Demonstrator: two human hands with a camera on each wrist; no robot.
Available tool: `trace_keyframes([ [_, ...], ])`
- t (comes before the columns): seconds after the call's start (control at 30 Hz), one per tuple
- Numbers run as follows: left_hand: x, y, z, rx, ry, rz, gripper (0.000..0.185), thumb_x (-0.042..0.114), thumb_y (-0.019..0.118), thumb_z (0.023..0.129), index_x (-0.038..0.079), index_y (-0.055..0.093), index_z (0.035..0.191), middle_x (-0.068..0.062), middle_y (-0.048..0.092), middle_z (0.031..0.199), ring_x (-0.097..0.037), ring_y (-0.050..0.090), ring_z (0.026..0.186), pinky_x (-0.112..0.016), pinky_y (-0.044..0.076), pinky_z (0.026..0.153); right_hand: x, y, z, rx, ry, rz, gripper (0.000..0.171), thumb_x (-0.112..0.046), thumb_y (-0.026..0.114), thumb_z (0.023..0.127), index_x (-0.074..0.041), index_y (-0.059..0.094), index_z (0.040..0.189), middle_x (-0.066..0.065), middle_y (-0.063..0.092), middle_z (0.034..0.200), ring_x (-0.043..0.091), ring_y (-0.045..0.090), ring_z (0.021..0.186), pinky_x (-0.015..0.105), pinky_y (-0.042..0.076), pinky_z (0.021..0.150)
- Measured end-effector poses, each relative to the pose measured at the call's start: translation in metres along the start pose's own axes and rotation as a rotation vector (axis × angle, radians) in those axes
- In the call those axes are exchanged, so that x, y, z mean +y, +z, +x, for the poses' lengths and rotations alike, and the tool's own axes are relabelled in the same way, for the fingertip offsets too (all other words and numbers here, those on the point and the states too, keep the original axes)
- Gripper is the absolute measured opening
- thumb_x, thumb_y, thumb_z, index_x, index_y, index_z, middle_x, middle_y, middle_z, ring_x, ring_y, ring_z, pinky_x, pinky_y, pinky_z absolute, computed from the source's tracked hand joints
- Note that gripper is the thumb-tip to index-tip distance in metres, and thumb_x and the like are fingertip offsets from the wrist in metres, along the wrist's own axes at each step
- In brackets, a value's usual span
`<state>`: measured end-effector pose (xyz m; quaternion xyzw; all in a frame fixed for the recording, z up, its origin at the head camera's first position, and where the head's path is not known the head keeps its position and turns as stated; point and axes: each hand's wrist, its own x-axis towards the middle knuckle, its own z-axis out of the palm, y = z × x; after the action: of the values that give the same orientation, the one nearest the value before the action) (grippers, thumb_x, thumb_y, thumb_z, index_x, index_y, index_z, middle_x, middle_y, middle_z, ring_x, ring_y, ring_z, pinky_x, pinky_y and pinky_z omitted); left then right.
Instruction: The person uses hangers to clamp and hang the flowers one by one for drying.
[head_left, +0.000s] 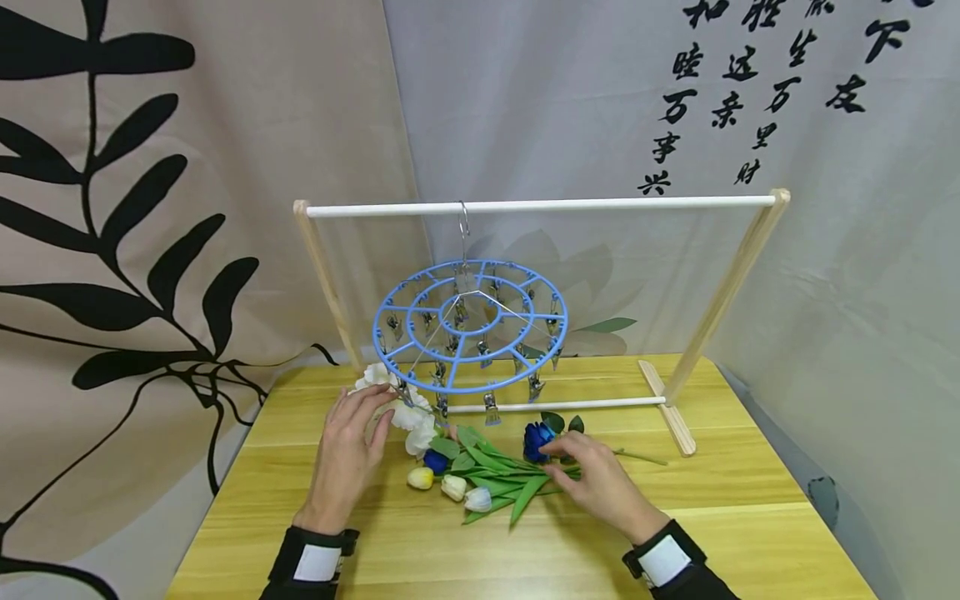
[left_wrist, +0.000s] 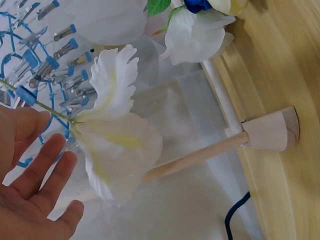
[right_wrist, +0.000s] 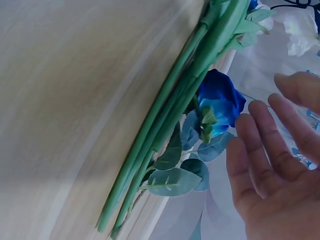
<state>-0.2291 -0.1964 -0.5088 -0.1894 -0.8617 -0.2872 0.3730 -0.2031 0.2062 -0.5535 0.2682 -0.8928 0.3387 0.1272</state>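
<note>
The left hand [head_left: 348, 454] has its fingers extended and loosely parted, with no grip to be seen, beside the white flower [left_wrist: 117, 140], which is near the lower left rim of the blue clip hanger [head_left: 471, 333]; in the left wrist view its thin stem runs past a blue-tipped clip [left_wrist: 26, 95], though whether the clip's jaws close on the stem is hard to make out, and so is whether a fingertip touches either; that view's edge cuts off part of the palm. The right hand [head_left: 600, 483], fingers lightly bent and apart, has hold of nothing; it is just beside the blue rose [head_left: 537, 442], and in the head view it covers part of the bundled green stems [right_wrist: 170, 115]; yellow, cream and pale tulips [head_left: 453, 487] lie on the desk [head_left: 675, 533], while another blue bloom [head_left: 436, 461] is partly hidden among them. The hanger hooks over a white rod [head_left: 600, 203]; behind it, some black characters [head_left: 765, 12] are cut off at the top edge.
</note>
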Motion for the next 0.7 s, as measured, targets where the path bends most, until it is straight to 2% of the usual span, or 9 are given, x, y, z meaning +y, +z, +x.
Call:
trace_keyframes([
  [0.1, 0.003, 0.000, -0.002, 0.017, 0.011, -0.001, 0.032, -0.005, 0.090, 0.098, 0.003, 0.083, 0.128, -0.020, 0.081, 0.140, -0.045, 0.077, 0.131, -0.078, 0.049, 0.126, 0.002, 0.001, -0.001, -0.024, 0.012, -0.005, 0.028, -0.001, 0.091, 0.099, -0.005, 0.083, 0.126, 0.011, 0.083, 0.118, 0.033, 0.082, 0.106, 0.050, 0.072, 0.093],
  [0.23, 0.008, 0.000, -0.005, 0.041, 0.033, -0.004, 0.037, -0.007, 0.091, 0.095, 0.004, 0.084, 0.129, -0.018, 0.081, 0.137, -0.043, 0.078, 0.125, -0.072, 0.056, 0.114, 0.005, 0.004, -0.001, -0.054, 0.043, -0.018, 0.027, -0.003, 0.090, 0.100, -0.005, 0.083, 0.126, 0.009, 0.083, 0.119, 0.032, 0.082, 0.107, 0.051, 0.072, 0.094],
  [0.43, 0.016, 0.001, -0.014, 0.061, 0.037, 0.036, 0.032, -0.005, 0.095, 0.090, 0.005, 0.084, 0.119, -0.016, 0.082, 0.122, -0.040, 0.079, 0.111, -0.061, 0.061, 0.094, 0.009, 0.006, -0.002, -0.093, 0.098, -0.074, 0.025, -0.007, 0.090, 0.101, -0.010, 0.085, 0.125, 0.002, 0.082, 0.120, 0.027, 0.082, 0.108, 0.044, 0.072, 0.093],
  [0.7, 0.027, 0.012, -0.034, -0.036, 0.026, 0.081, 0.026, 0.003, 0.099, 0.091, 0.012, 0.082, 0.108, -0.006, 0.080, 0.106, -0.028, 0.080, 0.101, -0.052, 0.064, 0.083, 0.013, 0.007, -0.004, -0.107, 0.095, -0.159, 0.022, -0.008, 0.092, 0.100, -0.012, 0.086, 0.121, 0.001, 0.081, 0.114, 0.021, 0.080, 0.103, 0.036, 0.070, 0.088],
])
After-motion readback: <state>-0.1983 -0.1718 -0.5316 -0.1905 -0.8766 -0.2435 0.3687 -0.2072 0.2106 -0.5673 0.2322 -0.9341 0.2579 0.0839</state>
